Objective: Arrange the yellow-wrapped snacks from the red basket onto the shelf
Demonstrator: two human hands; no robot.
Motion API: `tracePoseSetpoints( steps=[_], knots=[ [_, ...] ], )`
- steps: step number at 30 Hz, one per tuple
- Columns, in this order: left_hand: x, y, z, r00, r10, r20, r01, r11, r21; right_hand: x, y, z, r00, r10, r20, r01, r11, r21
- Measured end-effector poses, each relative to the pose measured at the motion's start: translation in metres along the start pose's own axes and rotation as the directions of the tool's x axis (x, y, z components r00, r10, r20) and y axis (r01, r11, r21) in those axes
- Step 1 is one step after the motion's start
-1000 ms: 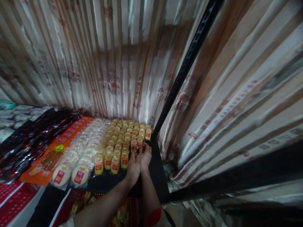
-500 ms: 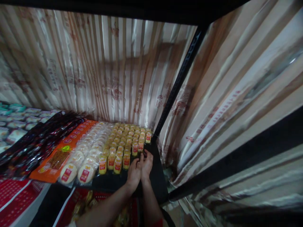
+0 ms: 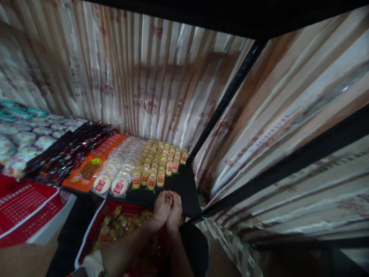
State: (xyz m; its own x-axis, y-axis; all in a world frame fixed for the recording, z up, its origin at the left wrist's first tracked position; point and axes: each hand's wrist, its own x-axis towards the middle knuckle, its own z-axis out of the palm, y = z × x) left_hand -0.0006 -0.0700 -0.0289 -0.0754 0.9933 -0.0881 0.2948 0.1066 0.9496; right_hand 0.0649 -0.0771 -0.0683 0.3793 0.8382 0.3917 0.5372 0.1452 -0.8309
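My left hand point(image 3: 162, 208) and my right hand point(image 3: 175, 209) are pressed side by side at the front edge of the black shelf point(image 3: 188, 190). Their fingers are curled in towards each other, and whatever lies between them, if anything, is hidden. Beyond them stand rows of small yellow wrapped cakes point(image 3: 151, 181) with red labels. Below my forearms sits a red basket point(image 3: 86, 246) holding several similar yellow packets point(image 3: 119, 225), partly covered by my left arm.
Left of the cakes lie round white wrapped cakes point(image 3: 119, 186), an orange snack bag point(image 3: 88, 171), dark packets point(image 3: 62, 157) and white packets point(image 3: 23, 136). Another red basket point(image 3: 25, 204) stands at lower left. A black shelf post point(image 3: 227, 100) and lower bar point(image 3: 276, 165) edge the right side.
Both hands have drawn back from the row of yellow cakes towards the shelf's front edge, staying together. The view has shifted, and more of the red basket shows.
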Motion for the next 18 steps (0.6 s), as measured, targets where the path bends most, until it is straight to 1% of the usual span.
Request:
tracePoseSetpoints(
  steps=[5,8,11,13,15,16,17,18],
  knots=[
    [-0.027,-0.012,-0.013,0.994,0.109,-0.032,-0.110,0.994,-0.027,-0.034,-0.008,-0.003,1.000,-0.003,0.003,0.003,1.000,-0.010],
    [-0.043,-0.019,-0.023,0.993,0.117,-0.025,-0.118,0.992,-0.035,-0.048,-0.009,-0.003,0.998,-0.028,0.050,0.029,0.999,-0.026],
    [-0.054,-0.032,-0.033,0.992,0.123,-0.021,-0.123,0.992,-0.008,-0.062,-0.011,-0.003,0.989,-0.064,0.131,0.071,0.996,-0.050],
    [-0.058,-0.046,-0.038,0.997,0.071,-0.021,-0.070,0.997,0.037,-0.070,-0.010,0.001,0.970,-0.081,0.227,0.094,0.995,-0.046],
    [-0.057,-0.062,-0.043,0.998,-0.060,-0.012,0.061,0.989,0.136,-0.077,-0.006,0.009,0.940,-0.052,0.336,0.075,0.996,-0.055],
    [-0.056,-0.071,-0.045,0.991,-0.133,0.012,0.127,0.966,0.227,-0.081,-0.003,0.015,0.921,-0.018,0.390,0.049,0.996,-0.069],
    [-0.054,-0.080,-0.048,0.979,-0.196,0.057,0.168,0.932,0.320,-0.084,0.001,0.021,0.902,0.030,0.431,0.013,0.995,-0.097],
    [-0.052,-0.088,-0.050,0.961,-0.253,0.108,0.185,0.886,0.425,-0.086,0.006,0.029,0.875,0.082,0.478,-0.024,0.991,-0.128]
  ],
)
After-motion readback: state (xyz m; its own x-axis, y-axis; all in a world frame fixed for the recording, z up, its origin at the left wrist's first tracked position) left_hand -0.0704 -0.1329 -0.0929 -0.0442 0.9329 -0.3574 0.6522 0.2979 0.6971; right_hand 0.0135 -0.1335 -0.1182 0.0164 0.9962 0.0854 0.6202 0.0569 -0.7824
